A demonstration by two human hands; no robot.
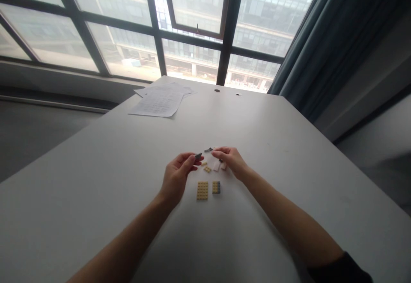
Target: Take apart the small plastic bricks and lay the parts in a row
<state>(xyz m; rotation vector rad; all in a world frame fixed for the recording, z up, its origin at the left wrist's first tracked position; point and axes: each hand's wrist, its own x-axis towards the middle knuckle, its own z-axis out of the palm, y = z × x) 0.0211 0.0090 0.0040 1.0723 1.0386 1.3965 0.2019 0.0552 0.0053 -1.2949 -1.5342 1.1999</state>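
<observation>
L hand (176, 172) pinches small grey plastic brick pc (198, 156) over white table (128, 154), near loose tan studded plastic bits (207, 169). R hand (231, 161) narrow, can't tell if holding. Pc prob. light, stiff, slippery-ish; grip side edges.

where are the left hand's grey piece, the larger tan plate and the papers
Grey piece (198, 156): head view, its visible middle.
Larger tan plate (202, 191): head view, middle of its studded top.
Papers (158, 104): head view, middle of the nearest sheet.
</observation>
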